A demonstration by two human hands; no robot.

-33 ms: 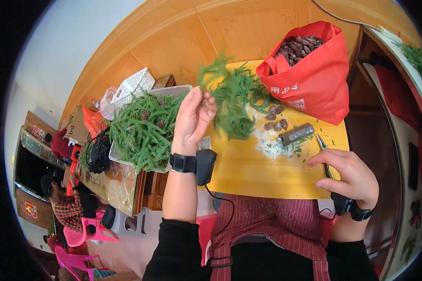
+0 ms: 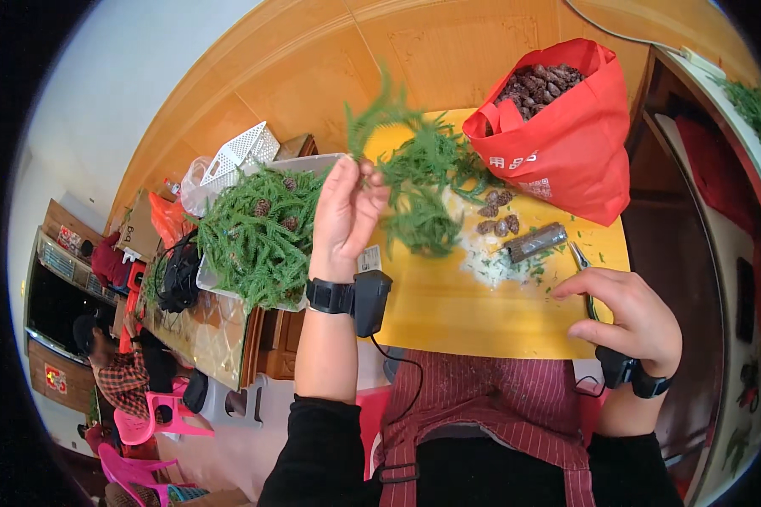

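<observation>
My left hand (image 2: pixel 352 207) is raised over the table's left side, thumb and fingers pinched on a green artificial pine sprig (image 2: pixel 380 117), blurred by motion. Below it, a curled bunch of similar greenery (image 2: pixel 423 224) lies on the yellow board (image 2: pixel 431 313). My right hand (image 2: pixel 630 313) hovers at the board's right edge with thumb and fingers apart. Partly hidden behind its fingers is a tool with a pointed metal tip (image 2: pixel 577 253) and dark handle, perhaps pliers. A dark roll (image 2: pixel 537 242), several small pine cones (image 2: pixel 499 226) and white crumbs (image 2: pixel 495 264) lie nearby.
A red bag (image 2: pixel 558 160) full of pine cones stands at the board's far right. Left of the board, a clear bin (image 2: pixel 203 275) is heaped with green sprigs (image 2: pixel 254 245). A white basket (image 2: pixel 245 152) is behind it. Another person (image 2: pixel 127 380) sits far left.
The pine sprig in my left hand has swung slightly left and upward. The bunch below it has shifted a little. My right hand stays in place.
</observation>
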